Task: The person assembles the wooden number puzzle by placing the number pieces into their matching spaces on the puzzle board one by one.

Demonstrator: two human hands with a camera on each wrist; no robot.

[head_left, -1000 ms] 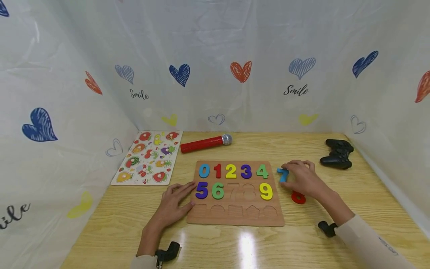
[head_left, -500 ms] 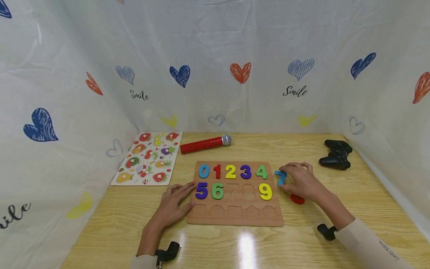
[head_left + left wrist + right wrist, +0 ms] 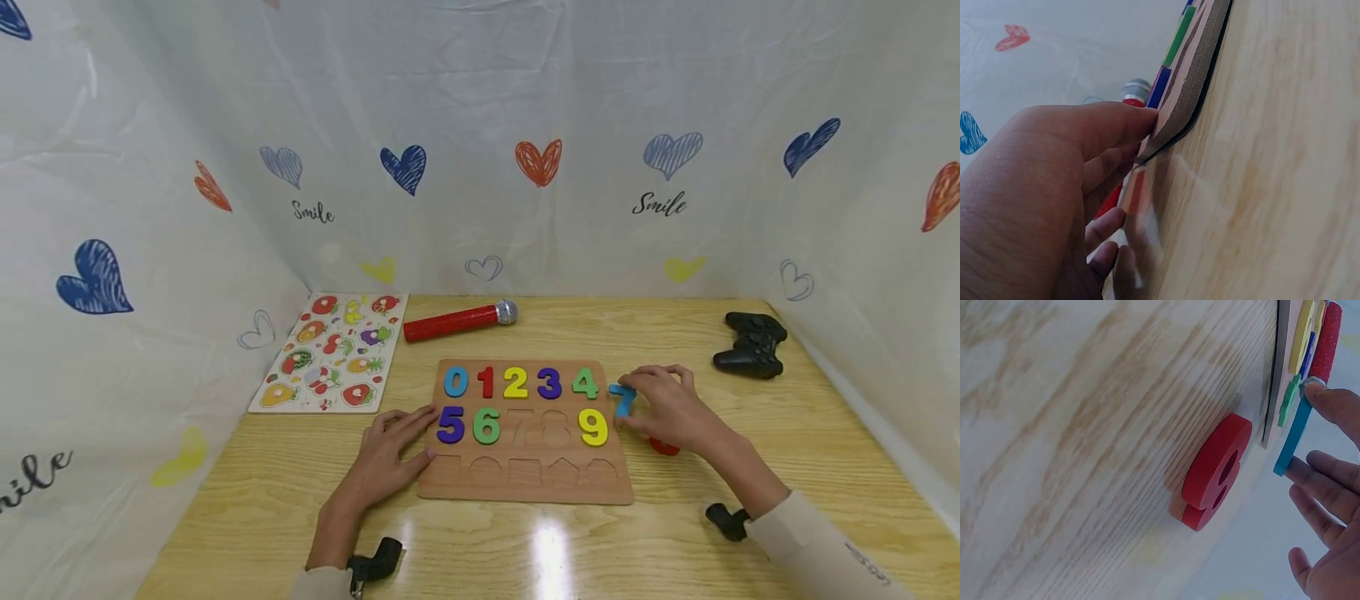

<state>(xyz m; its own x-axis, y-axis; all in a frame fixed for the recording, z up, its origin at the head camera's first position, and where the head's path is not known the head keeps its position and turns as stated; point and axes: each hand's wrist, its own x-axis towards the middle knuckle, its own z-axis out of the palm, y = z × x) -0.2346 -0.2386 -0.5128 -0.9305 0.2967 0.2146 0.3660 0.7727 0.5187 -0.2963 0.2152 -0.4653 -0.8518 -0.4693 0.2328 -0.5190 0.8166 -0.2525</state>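
Observation:
A wooden number puzzle board (image 3: pixel 525 483) lies on the table, with the colored numbers 0 to 6 and 9 seated in it. The recesses shaped like 7 and 8 are bare, as is the bottom row of shape recesses. My left hand (image 3: pixel 386 458) rests at the board's left edge, thumb and fingertips touching its side. Between thumb and fingers my right hand (image 3: pixel 671 408) pinches the blue number 7 (image 3: pixel 624 400), raised off the table beside the board's right edge. The red number 8 (image 3: pixel 1217 472) lies on the table below that hand, partly hidden in the head view.
A fruit puzzle board (image 3: pixel 330 354) lies at the back left. Behind the number board is a red microphone (image 3: pixel 457 322). A black game controller (image 3: pixel 750 344) sits at the back right. White sheeting printed with hearts (image 3: pixel 536 162) walls the table's back and sides.
My right hand has moved slightly left with the blue number 7, bringing it up to the board's right edge. It now covers more of the red 8. The left hand stays put.

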